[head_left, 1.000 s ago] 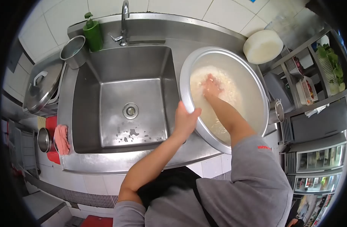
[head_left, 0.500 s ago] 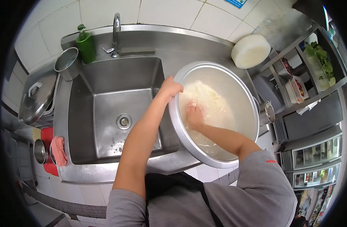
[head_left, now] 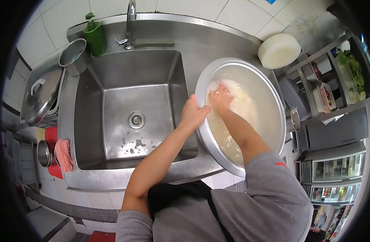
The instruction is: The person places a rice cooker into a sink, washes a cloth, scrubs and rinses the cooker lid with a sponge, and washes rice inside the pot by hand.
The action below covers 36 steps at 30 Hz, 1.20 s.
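A large round metal pot (head_left: 212, 141) rests on the counter to the right of the sink, filled with cloudy water (head_left: 263, 99) and pale grains that look like rice (head_left: 242, 103). My left hand (head_left: 194, 113) is closed over the pot's left rim, with the thumb on the rim's inner side. Inside the pot, my right hand (head_left: 221, 96) reaches into the rice near the far left wall. Its fingers look spread, and their tips are partly hidden by grains and water.
Left of the pot is a steel sink (head_left: 120, 105) with a drain and a tap (head_left: 130, 24). A green pump bottle (head_left: 95, 38) and metal container (head_left: 74, 57) stand at its back left corner. A pink cloth (head_left: 63, 155) hangs at the left edge; a white round block (head_left: 279, 51) sits back right.
My right hand has moved through the rice toward the pot's far side. The left hand keeps its hold on the rim. The whole view has shifted slightly.
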Motion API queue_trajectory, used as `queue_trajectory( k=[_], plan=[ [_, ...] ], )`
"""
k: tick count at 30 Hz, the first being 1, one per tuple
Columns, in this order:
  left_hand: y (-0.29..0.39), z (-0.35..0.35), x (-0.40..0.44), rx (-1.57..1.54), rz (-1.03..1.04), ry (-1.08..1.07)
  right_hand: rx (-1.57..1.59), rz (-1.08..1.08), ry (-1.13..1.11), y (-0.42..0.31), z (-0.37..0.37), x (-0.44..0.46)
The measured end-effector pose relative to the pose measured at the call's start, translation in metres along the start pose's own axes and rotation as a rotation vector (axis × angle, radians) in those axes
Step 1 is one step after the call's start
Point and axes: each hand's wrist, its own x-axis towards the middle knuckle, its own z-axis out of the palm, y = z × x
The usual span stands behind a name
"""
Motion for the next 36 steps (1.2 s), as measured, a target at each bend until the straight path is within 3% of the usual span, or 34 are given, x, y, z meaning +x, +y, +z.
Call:
queue_trajectory(
  k=[2, 3, 5, 8, 10, 12, 14, 16, 17, 22, 26, 29, 30, 32, 34, 36],
  plan=[
    [-0.005, 0.003, -0.001, -0.051, -0.007, -0.008, 0.028, 0.170, 0.180, -0.001, 0.007, 0.017],
    [-0.006, 0.004, -0.002, -0.058, -0.006, 0.009, 0.036, 0.165, 0.182, 0.001, 0.017, 0.034],
    [-0.003, 0.004, -0.002, -0.052, -0.009, 0.029, -0.522, 0.137, 0.225, 0.008, 0.048, 0.065],
    [0.008, 0.005, -0.012, 0.050, 0.060, 0.040, -0.567, -0.028, 0.370, 0.008, 0.060, 0.054],
    [0.011, 0.004, -0.008, -0.072, 0.032, 0.013, 0.027, -0.287, 0.474, 0.039, 0.178, 0.103],
    [0.003, 0.005, -0.003, -0.036, 0.037, 0.041, -0.302, -0.542, 0.046, -0.009, 0.027, -0.017],
    [-0.003, 0.003, 0.002, 0.013, 0.044, 0.086, 0.472, -0.337, 0.140, -0.006, 0.046, -0.048],
    [0.000, -0.001, 0.006, 0.016, 0.040, 0.042, 0.582, -0.627, 0.217, 0.016, 0.069, -0.079],
    [0.001, -0.002, 0.006, 0.019, 0.011, 0.001, 0.578, -0.627, 0.226, 0.018, 0.062, -0.077],
    [0.017, -0.001, 0.035, 0.091, -0.009, -0.001, -0.282, -0.644, -0.196, 0.017, 0.009, -0.063],
    [0.016, -0.004, 0.043, 0.294, 0.059, -0.038, -0.082, -0.128, -0.214, -0.001, 0.009, 0.024],
    [0.009, -0.006, 0.046, 0.277, 0.068, -0.041, -0.152, -0.110, -0.203, -0.014, -0.038, 0.003],
    [0.011, -0.005, 0.052, 0.250, 0.055, -0.026, -0.362, -0.094, 0.163, 0.001, 0.035, 0.015],
    [0.035, 0.002, 0.071, 0.132, -0.045, -0.076, -0.404, -0.354, 0.143, 0.016, 0.064, 0.001],
    [0.046, 0.002, 0.102, 0.071, -0.203, -0.247, -0.076, -0.452, 0.141, 0.008, 0.018, -0.063],
    [0.051, 0.006, 0.107, 0.019, -0.224, -0.275, -0.101, -0.400, 0.080, 0.023, 0.005, -0.082]
  ],
)
